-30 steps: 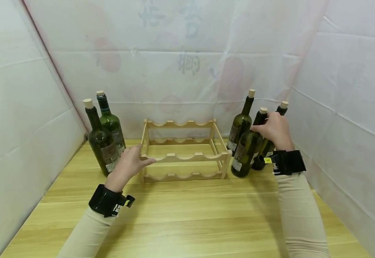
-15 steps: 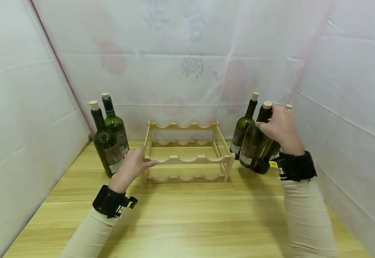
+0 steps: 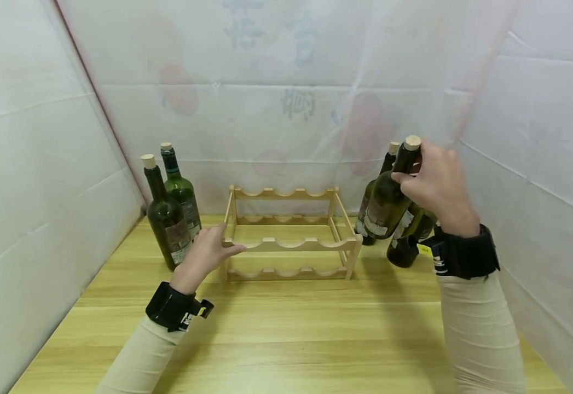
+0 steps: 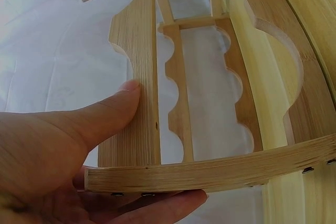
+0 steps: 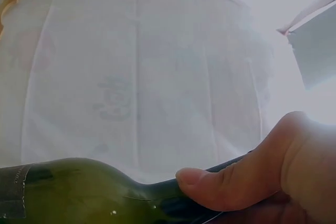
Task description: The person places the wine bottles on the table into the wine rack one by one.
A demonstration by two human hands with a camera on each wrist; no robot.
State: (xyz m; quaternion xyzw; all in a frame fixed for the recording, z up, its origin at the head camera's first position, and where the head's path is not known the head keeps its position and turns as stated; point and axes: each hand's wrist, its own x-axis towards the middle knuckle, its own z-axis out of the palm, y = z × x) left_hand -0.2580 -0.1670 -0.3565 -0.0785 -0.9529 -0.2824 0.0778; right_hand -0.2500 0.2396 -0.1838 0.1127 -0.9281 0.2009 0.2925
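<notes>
A corked green wine bottle (image 3: 386, 200) hangs tilted above the table at the right, its neck gripped by my right hand (image 3: 443, 183). In the right wrist view the thumb lies along the neck of that bottle (image 5: 84, 190). My left hand (image 3: 203, 250) grips the front left corner of the wooden wine rack (image 3: 286, 245). The left wrist view has the thumb on the scalloped rail (image 4: 134, 124) and fingers under the side bar (image 4: 210, 176). No bottle lies in the rack. Behind the held bottle stand two more, a back bottle (image 3: 365, 219) and a right bottle (image 3: 406, 241), both partly hidden.
Two corked bottles stand left of the rack, a front one (image 3: 168, 227) and a greener one (image 3: 181, 191) behind it. White cloth walls (image 3: 266, 120) enclose the wooden table (image 3: 276, 339) at the back and both sides.
My right hand has lifted the wine bottle off the table, and its base now swings up toward the left, tilted. The left hand keeps its grip on the rack.
</notes>
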